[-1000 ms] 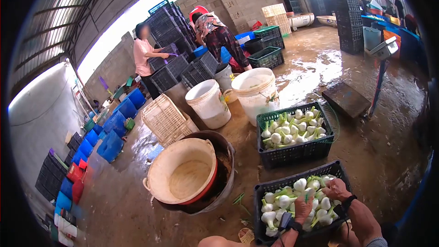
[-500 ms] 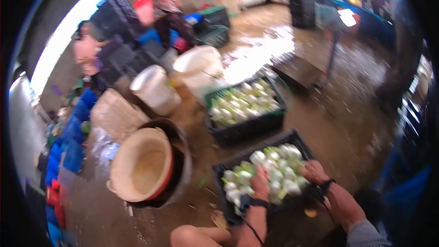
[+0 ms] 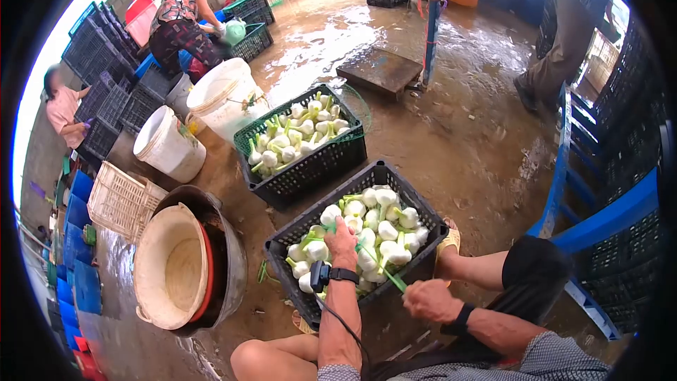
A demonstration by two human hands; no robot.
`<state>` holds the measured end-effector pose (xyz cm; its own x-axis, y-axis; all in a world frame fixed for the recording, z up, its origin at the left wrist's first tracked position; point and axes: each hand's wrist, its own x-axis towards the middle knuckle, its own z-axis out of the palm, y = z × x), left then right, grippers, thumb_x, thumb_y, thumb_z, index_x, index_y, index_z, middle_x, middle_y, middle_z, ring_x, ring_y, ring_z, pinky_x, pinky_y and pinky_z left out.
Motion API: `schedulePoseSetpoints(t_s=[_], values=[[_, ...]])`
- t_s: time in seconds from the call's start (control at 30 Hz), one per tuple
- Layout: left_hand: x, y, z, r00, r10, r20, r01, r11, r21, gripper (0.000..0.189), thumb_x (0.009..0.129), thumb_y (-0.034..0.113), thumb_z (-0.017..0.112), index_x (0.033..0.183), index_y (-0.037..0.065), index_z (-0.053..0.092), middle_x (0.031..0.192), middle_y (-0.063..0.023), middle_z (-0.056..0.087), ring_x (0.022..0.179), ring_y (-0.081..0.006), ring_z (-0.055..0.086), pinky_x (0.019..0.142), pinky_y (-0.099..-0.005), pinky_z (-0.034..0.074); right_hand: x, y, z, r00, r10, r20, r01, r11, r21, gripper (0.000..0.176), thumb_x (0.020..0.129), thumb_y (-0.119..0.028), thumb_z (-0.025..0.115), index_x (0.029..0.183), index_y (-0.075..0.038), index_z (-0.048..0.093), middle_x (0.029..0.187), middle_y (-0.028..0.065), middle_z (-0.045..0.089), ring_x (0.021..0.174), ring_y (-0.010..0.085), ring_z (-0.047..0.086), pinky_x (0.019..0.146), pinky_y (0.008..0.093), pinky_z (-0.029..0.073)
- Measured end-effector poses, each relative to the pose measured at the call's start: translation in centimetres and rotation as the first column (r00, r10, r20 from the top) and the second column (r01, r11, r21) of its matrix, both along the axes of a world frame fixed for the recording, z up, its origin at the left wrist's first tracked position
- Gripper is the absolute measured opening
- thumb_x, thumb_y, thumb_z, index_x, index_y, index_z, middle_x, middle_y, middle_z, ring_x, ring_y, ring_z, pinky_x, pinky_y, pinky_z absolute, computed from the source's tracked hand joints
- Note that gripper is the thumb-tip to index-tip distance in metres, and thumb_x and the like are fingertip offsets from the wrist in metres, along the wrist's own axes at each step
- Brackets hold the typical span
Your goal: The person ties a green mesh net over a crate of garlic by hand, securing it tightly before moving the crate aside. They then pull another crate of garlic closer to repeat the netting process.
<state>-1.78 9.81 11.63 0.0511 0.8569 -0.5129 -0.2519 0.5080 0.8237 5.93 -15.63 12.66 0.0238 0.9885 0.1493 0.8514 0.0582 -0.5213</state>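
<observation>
In front of me stands a black plastic crate filled with white garlic bulbs with short green stems. A thin strand of green netting runs across the bulbs between my hands. My left hand is closed over the crate's left half, with a bit of green at its fingertips. At the crate's near right side, my right hand is closed around the bunched end of the green netting, its fist just outside the rim. Both wrists wear black bands.
Beyond it stands another crate of garlic, with green netting at its rim. To the left are nested tubs and white buckets. A platform scale stands ahead. Two people work at the back left; another person stands right.
My right hand has moved from the crate's right end toward me, drawing the green netting out. My left hand stays over the bulbs. The view has turned right and sharpened.
</observation>
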Motion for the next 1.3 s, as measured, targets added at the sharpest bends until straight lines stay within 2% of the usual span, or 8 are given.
schedulePoseSetpoints(t_s=[0.13, 0.23, 0.53, 0.67, 0.73, 0.8, 0.93, 1.3], values=[[0.3, 1.1, -3.5, 0.972, -0.098, -0.214, 0.115, 0.991, 0.071, 0.032, 0.095, 0.028, 0.060, 0.079, 0.000, 0.063, 0.062, -0.0091, 0.061, 0.046, -0.0212, 0.056, 0.043, -0.0338, 0.042, -6.8, 1.7, -7.1, 0.789, 0.168, -0.591, -0.261, 0.962, -0.076, 0.011, 0.079, -0.018, 0.057, 0.075, -0.008, 0.054, 0.074, 0.0059, 0.060, 0.076, 0.0236, 0.062, 0.065, 0.0348, 0.049], [0.8, -0.3, -0.4, 0.617, 0.081, -0.783, 0.468, 0.763, 0.447, 0.045, 0.090, 0.032, 0.059, 0.064, -0.004, 0.066, 0.066, -0.0236, 0.064, 0.064, -0.0398, 0.065, 0.061, -0.0466, 0.049, -11.5, 3.5, -5.9, 0.866, 0.345, -0.362, -0.297, 0.937, 0.184, 0.011, 0.084, -0.017, 0.054, 0.088, -0.008, 0.059, 0.089, 0.0088, 0.061, 0.088, 0.0255, 0.061, 0.076, 0.0346, 0.048], [0.3, -0.3, -0.5, 0.746, -0.099, -0.659, 0.418, 0.840, 0.347, 0.046, 0.092, 0.033, 0.057, 0.065, -0.003, 0.066, 0.064, -0.0221, 0.064, 0.061, -0.0397, 0.063, 0.060, -0.0474, 0.048, -20.3, 8.4, -14.1, 0.168, -0.042, -0.985, -0.422, 0.900, -0.110, 0.042, 0.101, -0.030, 0.046, 0.137, -0.008, 0.048, 0.139, 0.0107, 0.051, 0.128, 0.0264, 0.048, 0.107, 0.0361, 0.039], [0.7, -2.9, 2.8, 0.520, 0.091, -0.849, 0.623, 0.640, 0.450, 0.041, 0.093, 0.031, 0.056, 0.070, -0.001, 0.066, 0.067, -0.0224, 0.064, 0.064, -0.0413, 0.063, 0.060, -0.0486, 0.048, -21.3, 8.7, -8.2, -0.712, -0.504, -0.489, -0.475, 0.859, -0.193, 0.040, 0.100, -0.026, 0.051, 0.136, -0.010, 0.049, 0.131, 0.0103, 0.055, 0.117, 0.0211, 0.054, 0.096, 0.0346, 0.047], [0.7, -3.8, 2.8, 0.437, 0.039, -0.899, 0.729, 0.569, 0.379, 0.038, 0.092, 0.033, 0.056, 0.075, 0.000, 0.065, 0.074, -0.0229, 0.064, 0.071, -0.0438, 0.062, 0.063, -0.0498, 0.048, -22.4, 14.0, -3.3, -0.987, 0.157, 0.018, 0.147, 0.873, 0.465, 0.024, 0.099, -0.028, 0.053, 0.109, -0.008, 0.060, 0.086, 0.0052, 0.063, 0.073, 0.0112, 0.060, 0.055, 0.0215, 0.046], [0.5, -3.8, 1.9, 0.472, 0.006, -0.882, 0.743, 0.535, 0.401, 0.041, 0.093, 0.035, 0.056, 0.073, 0.000, 0.063, 0.073, -0.0231, 0.063, 0.069, -0.0449, 0.061, 0.063, -0.0501, 0.047, -21.5, 18.7, -4.6, 0.072, 0.264, -0.962, -0.111, 0.960, 0.255, 0.019, 0.099, -0.028, 0.050, 0.100, -0.010, 0.056, 0.083, 0.0059, 0.061, 0.064, 0.0102, 0.055, 0.051, 0.0216, 0.041], [0.3, -3.1, 1.1, 0.495, -0.050, -0.868, 0.772, 0.483, 0.413, 0.040, 0.094, 0.034, 0.056, 0.074, 0.000, 0.061, 0.068, -0.0228, 0.060, 0.069, -0.0450, 0.059, 0.060, -0.0481, 0.045, -19.7, 20.1, 0.6, -0.761, -0.305, -0.573, -0.124, 0.935, -0.333, 0.028, 0.099, -0.029, 0.050, 0.121, -0.012, 0.049, 0.088, 0.0093, 0.064, 0.055, 0.0110, 0.053, 0.048, 0.0236, 0.043], [-0.1, -3.9, -1.4, 0.609, 0.009, -0.793, 0.717, 0.421, 0.556, 0.033, 0.091, 0.030, 0.060, 0.073, 0.002, 0.059, 0.076, -0.0218, 0.061, 0.073, -0.0425, 0.060, 0.064, -0.0484, 0.048, -8.2, 4.0, 2.3, 0.223, 0.172, -0.959, -0.753, 0.655, -0.058, 0.033, 0.087, -0.031, 0.064, 0.103, -0.002, 0.066, 0.083, 0.0093, 0.066, 0.074, 0.0162, 0.062, 0.064, 0.0308, 0.048]])
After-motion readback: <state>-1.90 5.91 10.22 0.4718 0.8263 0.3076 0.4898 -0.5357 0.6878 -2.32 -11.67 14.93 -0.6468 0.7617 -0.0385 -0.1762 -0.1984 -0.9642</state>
